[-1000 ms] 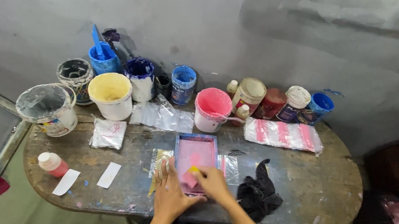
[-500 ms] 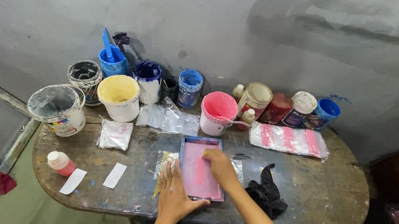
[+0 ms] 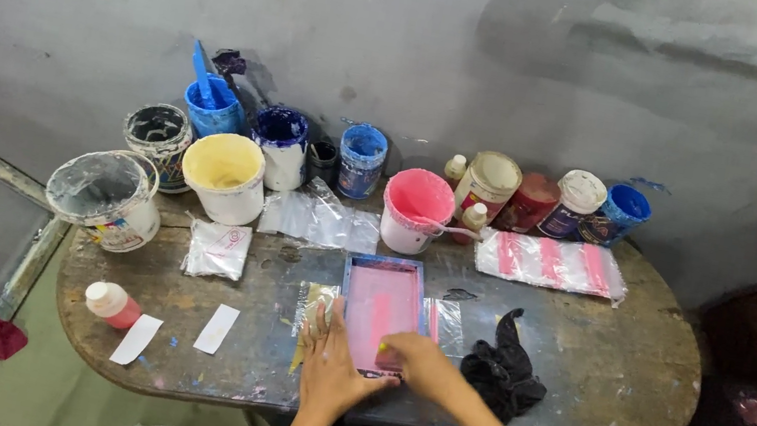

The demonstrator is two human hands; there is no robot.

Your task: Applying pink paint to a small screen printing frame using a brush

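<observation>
Since the earlier frame the right hand (image 3: 411, 358) has slid back to the near edge of the small blue-framed printing screen (image 3: 380, 311), fingers closed on something unclear. The left hand (image 3: 330, 366) lies flat, pressing the frame's left edge. The mesh is coated in wet pink ink. A crumpled black rag (image 3: 500, 368) lies right of the screen, and a pink-smeared plastic tub (image 3: 415, 211) stands behind it.

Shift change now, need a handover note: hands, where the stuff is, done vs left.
Left hand: flat, fingers spread, pressing the near-left edge of the small pink screen frame.
Right hand: closed on something small at the frame's near end; what it is can't be made out.
Frame lies flat on the table, pink paint across its mesh.
Pink paint bucket stands just behind it, black rag to the right.
Done versus left: not readable here.
</observation>
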